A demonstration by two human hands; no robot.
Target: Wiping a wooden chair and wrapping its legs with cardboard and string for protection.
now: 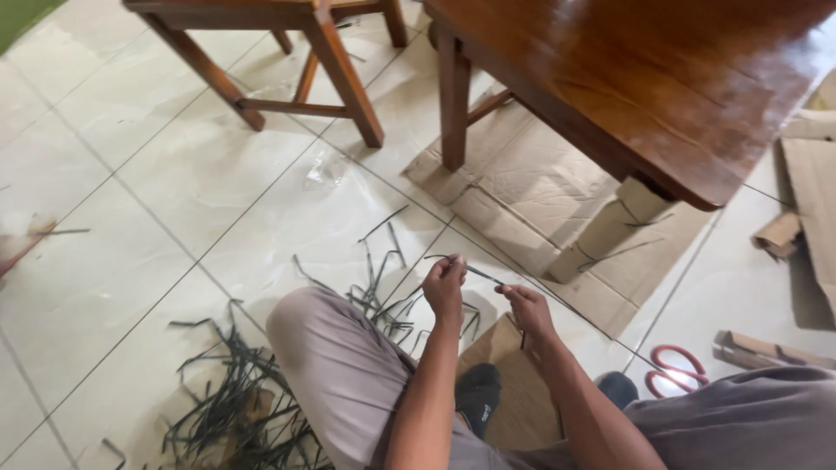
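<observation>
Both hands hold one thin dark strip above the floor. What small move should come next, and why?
Probably the left hand should slide its grip along the thin dark strip toward the right hand. Both hands pinch the strip, which runs on past the right hand toward the red-handled scissors, so a long part hangs unsupported.

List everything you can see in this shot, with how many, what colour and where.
strip: one, thin, dark, held between both hands
loose strips: many, dark, scattered on the floor at lower left and centre
scissors: one pair, red handles, floor at right
flattened cardboard: several pieces, brown, under the table and at right
table: one, brown wood, upper right
chair: one, brown wood, top centre
plastic wrapper: one, clear, on the floor tiles
left hand: pinching the strip
right hand: holding the strip
</observation>
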